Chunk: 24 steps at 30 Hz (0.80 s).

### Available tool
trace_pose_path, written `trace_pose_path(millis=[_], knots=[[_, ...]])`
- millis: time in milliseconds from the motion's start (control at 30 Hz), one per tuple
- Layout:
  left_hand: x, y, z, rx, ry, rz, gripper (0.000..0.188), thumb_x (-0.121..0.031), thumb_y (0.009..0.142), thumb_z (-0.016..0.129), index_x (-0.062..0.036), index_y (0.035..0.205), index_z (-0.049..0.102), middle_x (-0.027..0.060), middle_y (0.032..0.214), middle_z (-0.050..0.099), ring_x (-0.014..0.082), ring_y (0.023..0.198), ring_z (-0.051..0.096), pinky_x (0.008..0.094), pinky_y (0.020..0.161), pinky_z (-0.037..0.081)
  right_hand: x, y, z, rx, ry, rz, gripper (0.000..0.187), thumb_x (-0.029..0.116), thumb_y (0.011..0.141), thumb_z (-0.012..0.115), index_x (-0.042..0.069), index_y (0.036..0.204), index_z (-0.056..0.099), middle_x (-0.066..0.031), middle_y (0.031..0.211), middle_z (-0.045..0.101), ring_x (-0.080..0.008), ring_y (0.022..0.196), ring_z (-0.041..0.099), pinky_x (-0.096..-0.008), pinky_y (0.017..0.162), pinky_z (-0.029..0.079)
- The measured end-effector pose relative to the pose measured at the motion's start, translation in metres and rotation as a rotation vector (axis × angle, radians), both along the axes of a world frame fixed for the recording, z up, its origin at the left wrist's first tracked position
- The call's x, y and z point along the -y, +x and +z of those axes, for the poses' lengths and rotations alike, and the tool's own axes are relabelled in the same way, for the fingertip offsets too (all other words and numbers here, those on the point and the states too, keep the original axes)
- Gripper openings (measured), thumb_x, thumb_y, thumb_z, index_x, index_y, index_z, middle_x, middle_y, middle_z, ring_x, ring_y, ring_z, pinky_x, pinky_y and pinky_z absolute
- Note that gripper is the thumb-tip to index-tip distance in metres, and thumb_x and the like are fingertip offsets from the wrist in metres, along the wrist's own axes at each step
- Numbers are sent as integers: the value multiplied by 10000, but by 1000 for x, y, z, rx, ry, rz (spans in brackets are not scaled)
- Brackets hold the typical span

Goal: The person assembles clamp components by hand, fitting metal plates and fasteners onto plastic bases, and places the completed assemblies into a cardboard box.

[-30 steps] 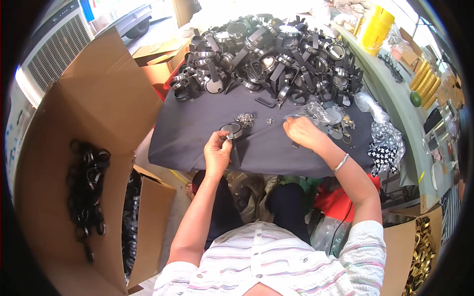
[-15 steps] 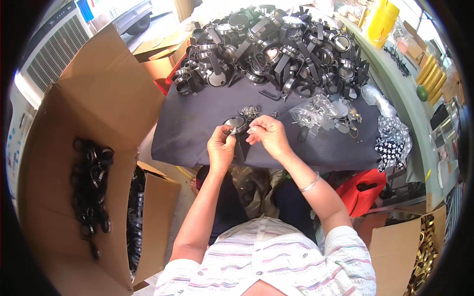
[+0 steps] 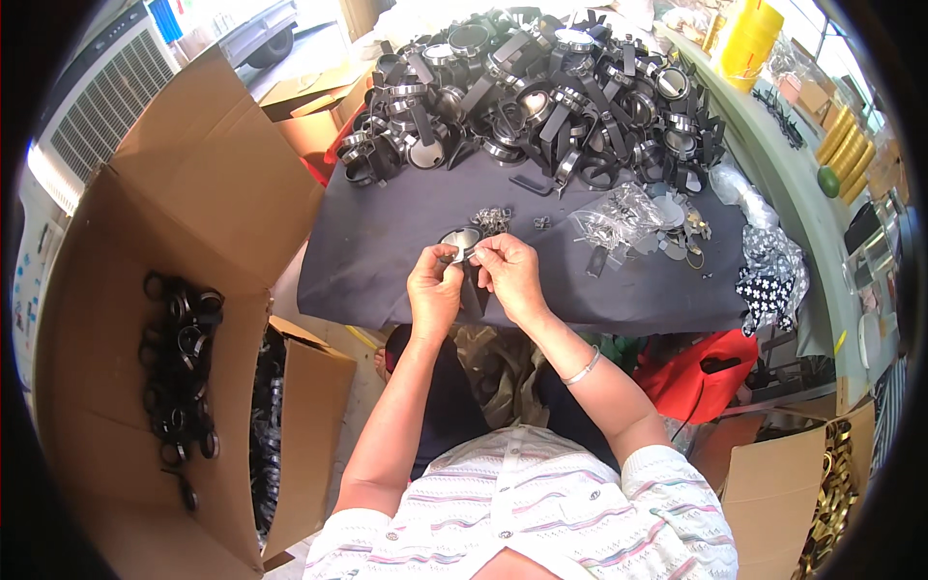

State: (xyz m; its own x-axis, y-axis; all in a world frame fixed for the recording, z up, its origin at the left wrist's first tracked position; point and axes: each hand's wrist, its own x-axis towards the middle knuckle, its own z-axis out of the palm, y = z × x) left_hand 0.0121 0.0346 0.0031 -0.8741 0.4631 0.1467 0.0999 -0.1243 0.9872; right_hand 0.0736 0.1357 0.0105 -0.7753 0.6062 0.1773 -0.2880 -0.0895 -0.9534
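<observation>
Over the near part of the dark cloth, my left hand is closed on a watch with a round silver-edged face and a black strap hanging down. My right hand is closed in a pinch at the right side of that watch, its fingertips touching or almost touching the case. Whatever lies between those fingertips is too small to name. Just beyond the hands sits a small heap of tiny metal parts, with a smaller cluster to its right.
A large pile of black-strapped watches covers the far side of the table. To the right lie a clear bag of metal pins and grey discs. Open cardboard boxes with watches stand left; another box holds gold-coloured pieces.
My right hand has moved left and in against the watch, from slightly apart. My left hand keeps its hold in nearly the same place; the watch face now shines brighter.
</observation>
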Motion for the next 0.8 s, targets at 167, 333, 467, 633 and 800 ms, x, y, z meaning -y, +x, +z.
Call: trace_pose_path(millis=[167, 333, 467, 633, 800], knots=[[0, 2, 3, 29, 10, -2, 114, -42, 852, 516, -71, 958, 546, -18, 649, 545, 23, 481, 436, 182, 382, 346, -2, 6, -5, 152, 123, 27, 52, 20, 826, 563, -3, 780, 557, -31, 654, 569, -74, 465, 505, -208, 413, 387], [1, 1, 3, 28, 16, -5, 124, -33, 850, 513, -73, 959, 554, -21, 645, 544, 25, 477, 434, 185, 378, 342, -3, 5, 0, -4, 750, -170, 51, 5, 783, 581, 2, 774, 532, -95, 646, 562, -207, 536, 536, -299, 478, 417], [1, 1, 3, 41, 25, 2, 125, -32, 848, 515, -73, 958, 558, -25, 639, 539, 22, 475, 427, 187, 378, 341, -3, 4, 6, 11, 663, -152, 91, 2, 756, 596, 8, 767, 506, -148, 647, 562, -321, 596, 575, -364, 527, 441], [0, 0, 0, 32, 39, -10, 126, -32, 844, 519, -73, 957, 558, -29, 637, 535, 20, 474, 422, 187, 377, 339, -5, 3, -3, 46, 650, -169, 89, 4, 756, 595, 8, 762, 507, -149, 652, 564, -319, 588, 574, -356, 514, 439], [0, 3, 4, 60, 16, 27, 121, -34, 844, 514, -76, 947, 562, -33, 638, 530, 17, 478, 417, 181, 380, 335, -4, 1, -6, 80, 532, -131, 68, 4, 756, 592, 6, 743, 526, -139, 602, 553, -261, 520, 564, -317, 493, 428]])
